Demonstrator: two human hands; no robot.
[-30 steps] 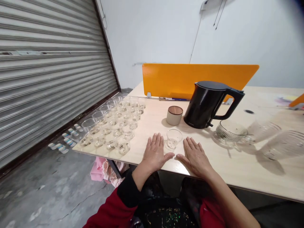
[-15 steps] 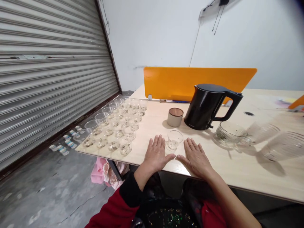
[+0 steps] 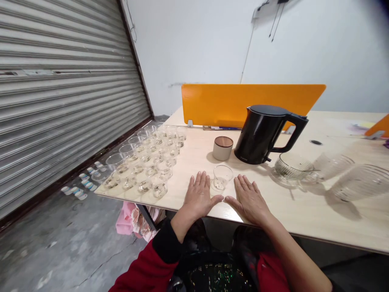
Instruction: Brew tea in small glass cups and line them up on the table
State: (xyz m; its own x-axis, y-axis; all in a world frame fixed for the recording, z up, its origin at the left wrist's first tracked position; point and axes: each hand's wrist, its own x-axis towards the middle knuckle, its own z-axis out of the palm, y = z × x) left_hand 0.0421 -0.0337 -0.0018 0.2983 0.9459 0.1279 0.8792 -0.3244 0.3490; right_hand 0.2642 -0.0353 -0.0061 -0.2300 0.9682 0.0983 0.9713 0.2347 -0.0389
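My left hand [image 3: 199, 195] lies flat on the pale wooden table [image 3: 194, 158] near its front edge, fingers stretched forward, holding nothing. Flat on the same tabletop rests my right hand [image 3: 249, 199], also empty, its thumb close to the left thumb. Just beyond and between the hands stands a clear plastic cup [image 3: 223, 177] with a few dark bits at its bottom; neither hand grips it. Behind the cup is a small grey canister [image 3: 223, 148] with a wooden lid. A black electric kettle [image 3: 261, 136] stands to its right, handle pointing right.
Several rows of clear cups [image 3: 144, 186] with dark bits fill the table's left end. On the right are a ribbed glass bowl [image 3: 293, 168] and stacks of clear cups [image 3: 361, 184] lying sideways. An orange divider [image 3: 249, 103] crosses behind. Small white bottles [image 3: 79, 194] stand on the floor.
The view has shifted slightly, so the table things appear a little further left and up. Both hands stay flat in the same place.
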